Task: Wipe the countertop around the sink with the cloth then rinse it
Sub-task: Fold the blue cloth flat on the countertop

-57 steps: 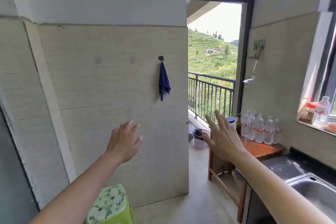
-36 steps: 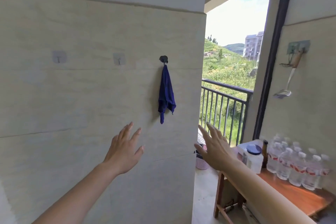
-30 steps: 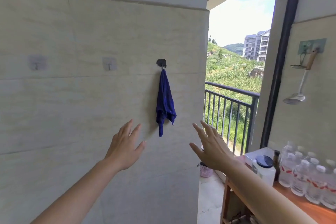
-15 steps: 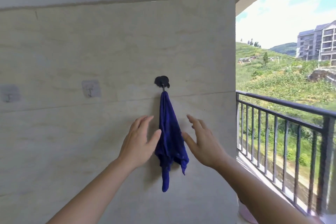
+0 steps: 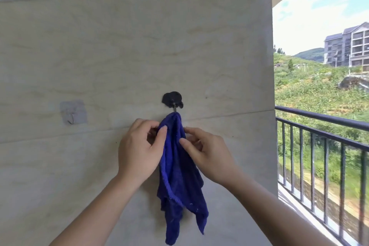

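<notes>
Now taking the cloth (image 5: 179, 166) off the black hook (image 5: 172, 100) on the wall (image 5: 99, 46) (wiping not yet begun), pinching its top just under the hook with left hand (image 5: 137, 150) and right hand (image 5: 207, 154). Next, likely needing a short upward lift to unhook it.

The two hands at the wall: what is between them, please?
In the head view, the upper part of the blue cloth lies between the left hand and the right hand; both pinch it as it hangs from the black hook.
</notes>
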`<state>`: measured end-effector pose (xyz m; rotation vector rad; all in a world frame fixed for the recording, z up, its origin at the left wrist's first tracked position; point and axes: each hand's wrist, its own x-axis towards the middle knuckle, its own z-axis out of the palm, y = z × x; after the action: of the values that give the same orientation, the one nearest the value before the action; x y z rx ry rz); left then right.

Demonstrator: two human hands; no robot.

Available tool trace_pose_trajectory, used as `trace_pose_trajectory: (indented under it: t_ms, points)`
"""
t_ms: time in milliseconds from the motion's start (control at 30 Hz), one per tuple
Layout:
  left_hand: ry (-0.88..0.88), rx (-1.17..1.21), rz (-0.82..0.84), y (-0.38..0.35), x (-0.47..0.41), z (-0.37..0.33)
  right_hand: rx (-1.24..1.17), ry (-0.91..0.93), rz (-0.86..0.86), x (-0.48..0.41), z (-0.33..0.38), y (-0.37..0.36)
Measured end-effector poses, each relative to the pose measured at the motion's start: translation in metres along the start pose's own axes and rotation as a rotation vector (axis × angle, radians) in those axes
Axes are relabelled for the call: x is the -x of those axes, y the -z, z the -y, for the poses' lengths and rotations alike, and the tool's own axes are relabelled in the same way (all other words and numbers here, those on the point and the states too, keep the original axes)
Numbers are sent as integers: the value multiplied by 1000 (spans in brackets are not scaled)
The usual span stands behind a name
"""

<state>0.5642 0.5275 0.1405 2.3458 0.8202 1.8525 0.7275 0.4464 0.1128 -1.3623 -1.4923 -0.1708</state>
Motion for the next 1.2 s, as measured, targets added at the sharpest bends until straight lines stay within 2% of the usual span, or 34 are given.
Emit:
trace_pose_trajectory:
  t_ms: [67,200,300,367,433,633,767,867,1000,1100,1200]
  points:
    - [-46,43,-18,4,-9,1,13,-37,-66,-6,8,4]
    - [-111,275,-59,16,-28,-1,-45,-9,-395,-17,38,22]
    - [-183,428,-15,22,-23,-7,-111,28,-440,-10,56,37]
    - [-216,516,91,15,-4,-1,-107,-10,-388,10,57,38]
    - [-207,601,275,-4,27,10,-50,-87,-365,41,44,34]
    - [-197,772,798,-75,145,2,256,-612,-309,198,-2,36]
    - [-124,923,1036,-103,201,-46,498,-857,-304,307,32,67]
    - [-128,1067,1207,-108,237,-96,610,-995,-413,366,81,90]
    - [-375,1196,1408,-86,294,-170,595,-1148,-643,444,159,100]
    - [-572,1305,1443,-48,328,-220,620,-1242,-795,498,221,98]
    - [-681,1403,1445,4,360,-266,642,-1278,-934,541,287,90]
